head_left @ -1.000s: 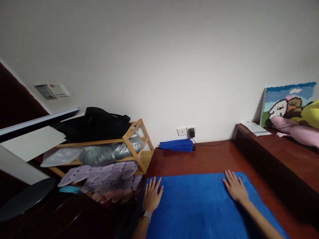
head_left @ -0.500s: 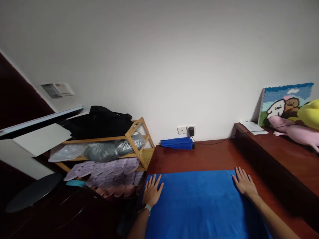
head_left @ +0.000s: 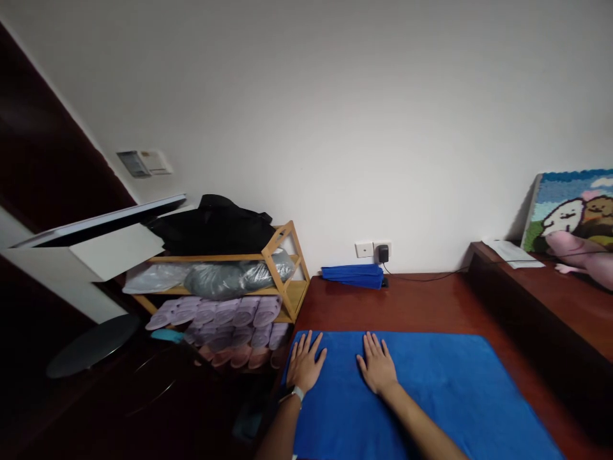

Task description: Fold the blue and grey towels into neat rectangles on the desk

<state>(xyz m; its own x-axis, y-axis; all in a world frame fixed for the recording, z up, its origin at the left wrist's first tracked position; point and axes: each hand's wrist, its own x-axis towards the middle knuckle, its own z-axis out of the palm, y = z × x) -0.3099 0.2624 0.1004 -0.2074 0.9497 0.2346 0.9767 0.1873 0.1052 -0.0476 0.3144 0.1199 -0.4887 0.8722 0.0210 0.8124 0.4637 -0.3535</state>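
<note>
A blue cloth lies spread flat over the reddish-brown tabletop. My left hand, with a watch on its wrist, rests open at the cloth's far left corner, fingers spread. My right hand lies flat on the cloth near its far edge, a short way right of the left hand, palm down with the thumb apart. Neither hand grips anything. Some of the cloth is hidden under the hands and forearms.
Against the wall lies a folded blue cloth below a black plug with a cable. On the left stands a wooden rack with slippers and a black bag. A raised ledge at right holds a pink plush toy.
My right hand has moved left across the cloth, from its far right corner to near my left hand. The left hand stays at its corner. The view has turned slightly left.
</note>
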